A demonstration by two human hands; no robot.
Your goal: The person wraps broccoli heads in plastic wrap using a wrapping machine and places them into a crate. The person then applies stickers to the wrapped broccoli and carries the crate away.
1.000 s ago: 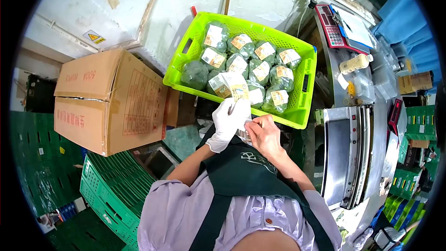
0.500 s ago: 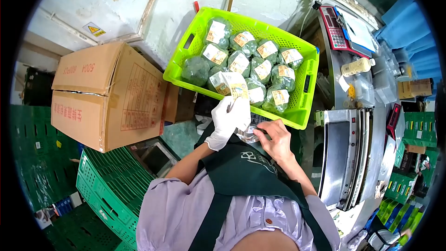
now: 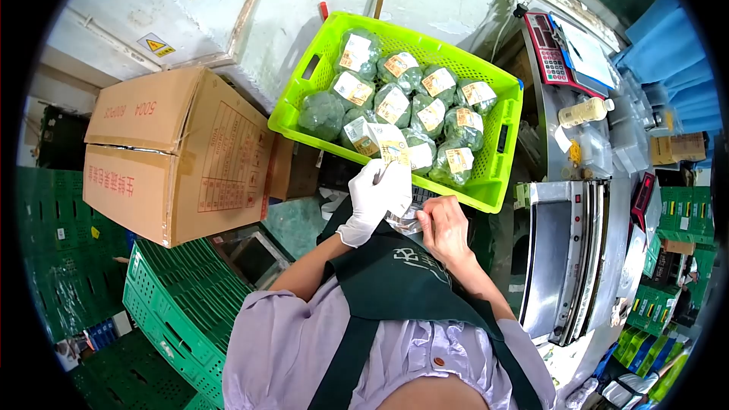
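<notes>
My left hand [image 3: 375, 196], in a white glove, is closed on a strip of printed labels [image 3: 391, 144] in front of the crate. Bare and with its fingers bent together, my right hand [image 3: 446, 229] is just right of it, beside a shiny clear strip [image 3: 406, 222] near the apron; what its fingertips hold is too small to tell. Beyond both hands stands a lime-green crate [image 3: 501, 175] with several plastic-wrapped green bundles [image 3: 392, 104]. Most bundles bear white and orange labels; one at the left [image 3: 321, 115] shows none.
A large cardboard box [image 3: 175, 156] stands at the left, above stacked green crates [image 3: 178, 319]. On the right are a metal machine [image 3: 554, 258], a red scale [image 3: 550, 53], a bottle [image 3: 585, 111] and clear plastic containers [image 3: 629, 140]. A wall rises behind the lime-green crate.
My right hand has moved away from the gloved hand, to the right and slightly down, and the shiny strip shows more between them. My left hand still holds the labels.
</notes>
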